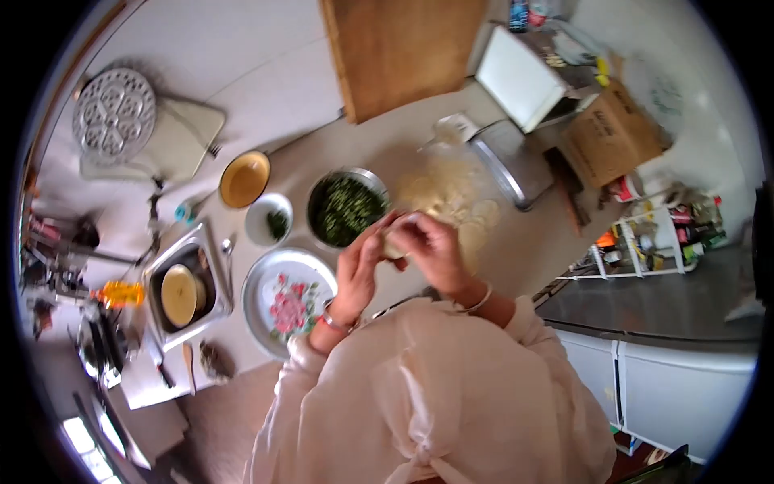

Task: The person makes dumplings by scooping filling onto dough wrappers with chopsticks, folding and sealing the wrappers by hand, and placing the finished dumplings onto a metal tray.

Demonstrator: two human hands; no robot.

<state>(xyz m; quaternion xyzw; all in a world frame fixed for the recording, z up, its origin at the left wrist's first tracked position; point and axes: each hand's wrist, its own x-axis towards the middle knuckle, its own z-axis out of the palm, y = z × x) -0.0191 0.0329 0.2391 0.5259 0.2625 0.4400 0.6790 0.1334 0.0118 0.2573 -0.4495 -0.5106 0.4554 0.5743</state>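
Cream-coloured dough (393, 243), a small soft-looking piece partly hidden by fingers, is held between the left hand (358, 273) and the right hand (436, 248), in the air just above the near part of the counter (516, 254). Both grips are nearly closed: the left fingers curl around the piece from one side, while the right thumb and fingertips pinch at it from the other (its exact shape is too covered to tell). A smooth, pale bangle (482, 297) circles the right wrist, below loose, wrinkled cloth sleeves.

Just beyond the left hand stands a round metal bowl (375, 179) heaped with chopped greens (347, 210), moist and coarse in texture. Past the right hand, thin, flat dough rounds (476, 216) overlap on a floury patch of the counter.

Near the left forearm lies a wide, shallow tray (256, 305), round and shiny, printed with pink flowers and green leaves. Behind it sit a smooth white bowl (255, 221) with some dark greens inside and a yellow-brown bowl (244, 179). Farther out are a square-cornered steel sink (219, 278), a flat wooden board (403, 56) and a creased cardboard box (614, 135).
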